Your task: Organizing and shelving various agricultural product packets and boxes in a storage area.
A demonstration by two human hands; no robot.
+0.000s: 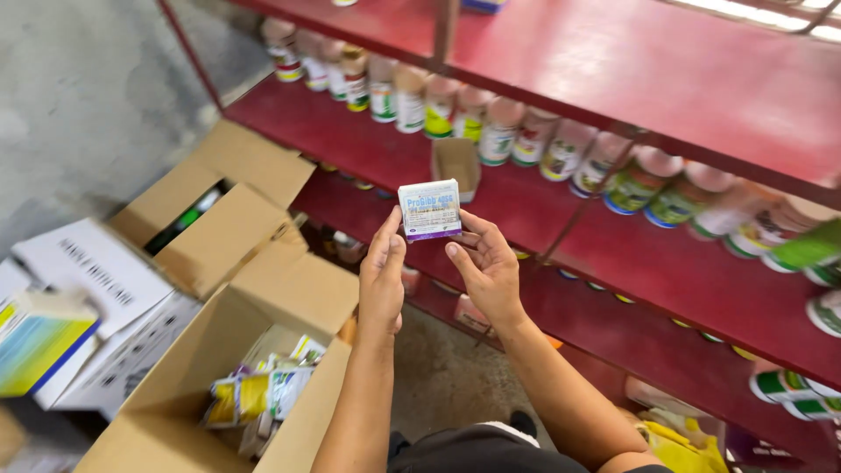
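Small white-and-purple box [430, 210] is being held up in front of the red metal shelving [613, 219], pinched between both hands at about chest height. Left hand [383, 280] is gripping its lower left edge, fingers pressed together along the side. Right hand [484, 267] is supporting the lower right corner with thumb and fingertips, fingers loosely curled, not spread. Box is sitting level, face toward the camera, clear of the shelf.

Rows of capped bottles [499, 131] are standing on the shelf behind it, with a small open carton [456, 165] just beyond the box. Open cardboard box [236, 385] with packets is sitting below left.

Risk as I read it: both grips are only working the bottom edge, so a light squeeze slipping could be tipping the box forward and dropping it to the floor or into the carton below. Reaching in carelessly could also be knocking the bottles over.
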